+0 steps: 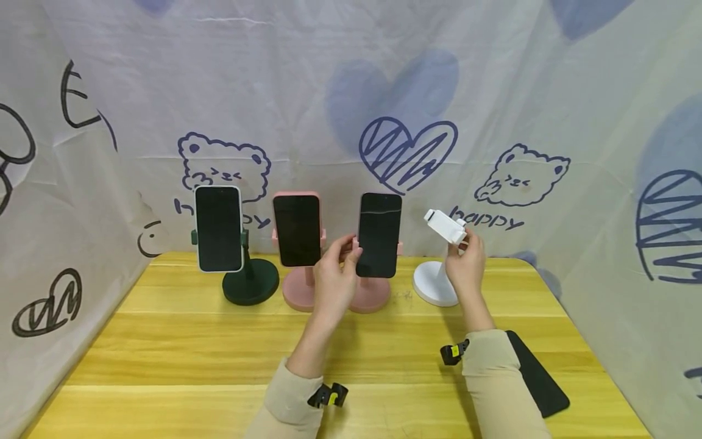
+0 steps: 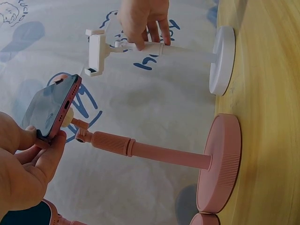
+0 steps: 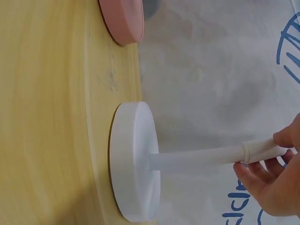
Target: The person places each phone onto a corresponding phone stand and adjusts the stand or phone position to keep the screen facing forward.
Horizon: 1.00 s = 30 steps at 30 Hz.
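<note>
My left hand [image 1: 336, 281] pinches the side clamp of a pink phone stand [image 1: 373, 297], thumb and fingers at the left edge of the dark phone [image 1: 379, 235] mounted in it. In the left wrist view that phone [image 2: 54, 108] has a reddish edge and leans above the stand's ribbed collar [image 2: 111, 143]. To the right, my right hand [image 1: 466, 262] holds a white phone stand [image 1: 430, 285] just below its tilted holder [image 1: 445, 226], which carries no phone. Its fingers [image 3: 255, 178] curl about the ribbed collar [image 3: 262, 150], while the round base [image 3: 133, 161] rests on the table.
A second pink stand [image 1: 298, 292] with a pink-framed phone [image 1: 297, 230] stands left of my left hand. Farther left is a dark green stand [image 1: 251, 286] holding a white-edged phone [image 1: 219, 228]. A black phone [image 1: 540, 381] lies by my right sleeve on the wooden table [image 1: 181, 353]. Printed cloth [image 1: 307, 79] hangs behind.
</note>
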Tool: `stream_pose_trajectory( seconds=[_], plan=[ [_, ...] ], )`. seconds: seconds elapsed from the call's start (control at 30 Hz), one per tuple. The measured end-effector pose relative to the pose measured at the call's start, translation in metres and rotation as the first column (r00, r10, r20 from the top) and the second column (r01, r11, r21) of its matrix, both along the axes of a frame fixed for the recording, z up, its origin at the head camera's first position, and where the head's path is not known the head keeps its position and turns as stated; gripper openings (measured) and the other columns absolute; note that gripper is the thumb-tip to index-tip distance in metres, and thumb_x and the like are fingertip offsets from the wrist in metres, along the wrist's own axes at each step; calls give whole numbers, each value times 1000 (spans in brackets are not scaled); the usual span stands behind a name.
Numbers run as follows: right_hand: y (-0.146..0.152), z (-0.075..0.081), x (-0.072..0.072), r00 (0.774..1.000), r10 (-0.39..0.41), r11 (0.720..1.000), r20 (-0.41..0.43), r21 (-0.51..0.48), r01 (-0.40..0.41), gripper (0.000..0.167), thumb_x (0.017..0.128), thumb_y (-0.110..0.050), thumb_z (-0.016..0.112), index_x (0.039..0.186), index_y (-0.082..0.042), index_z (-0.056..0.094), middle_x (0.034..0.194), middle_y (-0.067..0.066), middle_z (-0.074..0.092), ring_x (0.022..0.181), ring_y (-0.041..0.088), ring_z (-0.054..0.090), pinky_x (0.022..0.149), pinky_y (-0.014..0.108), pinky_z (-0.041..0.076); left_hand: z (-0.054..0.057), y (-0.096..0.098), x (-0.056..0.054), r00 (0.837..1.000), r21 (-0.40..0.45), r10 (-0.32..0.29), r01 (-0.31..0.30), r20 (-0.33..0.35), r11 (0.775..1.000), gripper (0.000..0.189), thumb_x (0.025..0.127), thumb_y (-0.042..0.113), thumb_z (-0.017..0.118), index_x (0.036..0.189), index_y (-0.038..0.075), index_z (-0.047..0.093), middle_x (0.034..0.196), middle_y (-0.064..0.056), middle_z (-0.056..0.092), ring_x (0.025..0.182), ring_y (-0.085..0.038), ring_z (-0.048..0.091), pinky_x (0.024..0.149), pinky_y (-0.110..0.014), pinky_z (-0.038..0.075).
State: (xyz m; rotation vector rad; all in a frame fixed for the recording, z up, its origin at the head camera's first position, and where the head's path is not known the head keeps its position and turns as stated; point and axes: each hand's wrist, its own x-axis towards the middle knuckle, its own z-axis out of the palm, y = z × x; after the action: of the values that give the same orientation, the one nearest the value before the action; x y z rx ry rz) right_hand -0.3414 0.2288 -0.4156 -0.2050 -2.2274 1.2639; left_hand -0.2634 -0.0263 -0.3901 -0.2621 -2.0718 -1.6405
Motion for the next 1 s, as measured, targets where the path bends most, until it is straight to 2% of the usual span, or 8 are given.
stream_pose_trajectory(
  seconds=[0.23, 0.4, 0.5, 0.73, 1.0],
  plan=[
    [4, 0, 1, 999, 31, 999, -10, 35, -30, 43, 101, 4, 52, 142, 15, 46, 134, 35, 52, 122, 49, 56, 108, 57, 46, 1, 1, 1, 1000, -1, 13, -13, -3, 1000, 33, 104, 13, 64, 136, 2, 64, 119, -13, 71, 106, -25, 69, 95, -42, 59],
    [2, -3, 8, 994, 74, 996, -83, 60, -69, 31, 98, 7, 54, 128, 17, 54, 122, 38, 59, 120, 53, 57, 107, 60, 47, 1, 1, 0, 1000, 0, 10, -10, -12, 1000, 33, 104, 12, 64, 135, 1, 64, 119, -14, 71, 106, -26, 69, 96, -42, 59],
    [1, -7, 15, 987, 113, 993, -111, 47, -108, 28, 99, 7, 55, 124, 18, 56, 122, 39, 62, 123, 53, 57, 109, 60, 46, 0, 2, -1, 1000, -4, 9, -9, -15, 1000, 33, 104, 11, 64, 135, 1, 64, 118, -14, 71, 106, -26, 70, 95, -42, 59],
    [-4, -14, 28, 976, 172, 982, -131, 102, -160, 26, 98, 9, 54, 121, 18, 63, 116, 38, 65, 114, 53, 63, 98, 62, 52, -1, 1, -1, 1000, -7, 16, -16, -12, 1000, 33, 104, 12, 64, 135, 1, 64, 118, -14, 71, 106, -26, 70, 96, -42, 59],
    [-7, -16, 37, 971, 203, 977, -123, 95, -192, 24, 100, 8, 53, 121, 16, 64, 116, 37, 66, 115, 52, 63, 101, 62, 51, 1, 2, 0, 1000, -14, 13, -13, -7, 1000, 35, 105, 14, 64, 136, 0, 63, 121, -14, 70, 108, -27, 69, 97, -41, 58]
  ],
)
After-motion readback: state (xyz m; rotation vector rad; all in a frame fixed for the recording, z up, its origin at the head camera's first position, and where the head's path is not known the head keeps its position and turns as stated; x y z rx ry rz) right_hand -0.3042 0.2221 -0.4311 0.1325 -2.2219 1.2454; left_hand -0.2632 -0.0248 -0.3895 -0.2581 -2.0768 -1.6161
